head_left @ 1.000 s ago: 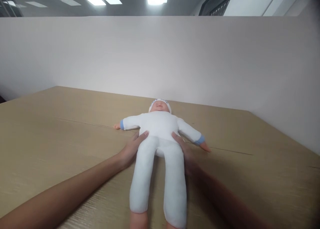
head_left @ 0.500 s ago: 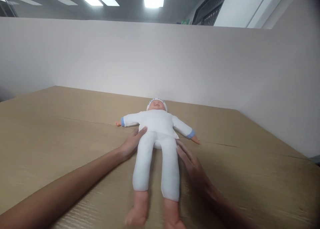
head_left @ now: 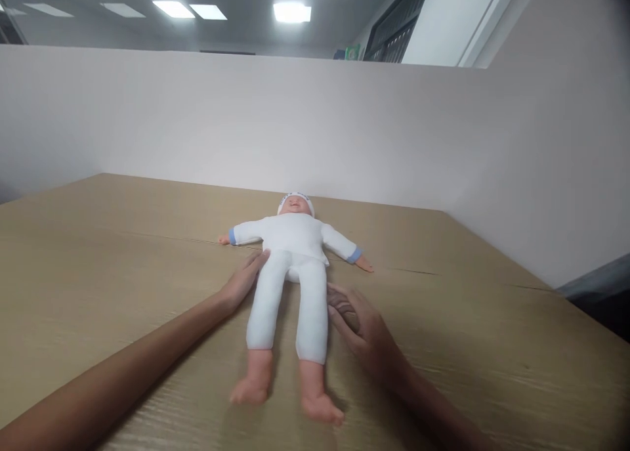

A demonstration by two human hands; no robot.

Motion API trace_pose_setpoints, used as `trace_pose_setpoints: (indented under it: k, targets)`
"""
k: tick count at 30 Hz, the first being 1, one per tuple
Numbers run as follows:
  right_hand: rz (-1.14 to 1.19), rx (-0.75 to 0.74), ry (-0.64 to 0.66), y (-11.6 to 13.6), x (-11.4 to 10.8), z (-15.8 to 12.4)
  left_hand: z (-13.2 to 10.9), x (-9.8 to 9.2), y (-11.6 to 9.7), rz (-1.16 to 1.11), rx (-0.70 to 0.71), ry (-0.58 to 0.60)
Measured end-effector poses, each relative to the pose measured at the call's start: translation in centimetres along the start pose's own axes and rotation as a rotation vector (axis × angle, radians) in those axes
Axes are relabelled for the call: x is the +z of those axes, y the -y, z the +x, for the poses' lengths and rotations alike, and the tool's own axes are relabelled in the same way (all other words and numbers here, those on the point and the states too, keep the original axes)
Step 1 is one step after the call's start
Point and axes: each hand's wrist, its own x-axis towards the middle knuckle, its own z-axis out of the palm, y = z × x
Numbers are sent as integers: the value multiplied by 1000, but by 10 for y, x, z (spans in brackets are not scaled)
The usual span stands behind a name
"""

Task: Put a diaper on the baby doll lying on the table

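Observation:
A baby doll (head_left: 294, 234) lies on its back on the wooden table (head_left: 147, 293), its head away from me and bare feet toward me. It has a white top with blue cuffs, white trousers and a white headband with dark lettering. My left hand (head_left: 243, 281) clasps its hip at the left, thumb over the waist edge, the other fingers partly hidden at its side. Beside the thigh on the right is my right hand (head_left: 361, 323), fingers curved and thumb apart, with nothing in it. Whether its fingertips touch the trousers I cannot tell.
A white partition wall (head_left: 275, 123) stands along the far edge of the table and continues on the right. Over its top show ceiling lights (head_left: 292, 12) and a dark-framed window (head_left: 394, 31). A thin seam runs across the tabletop.
My right hand has come away from the doll's hip toward me, its thumb and fingers now parted. My left hand stays at the hip. The whole view has shifted slightly, showing both doll's feet fully.

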Motion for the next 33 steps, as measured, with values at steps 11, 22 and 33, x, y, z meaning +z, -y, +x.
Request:
trace_pose_setpoints:
  k: [11,22,33]
  targets:
    - [69,51,69,-3,6,-1,-2,12,-5,-81,-31,28]
    - [28,29,25,-6,6,-2,-9,10,-10,78,-48,-78]
    - [237,292,-181,12,6,-12,-78,13,-33,69,-116,-168]
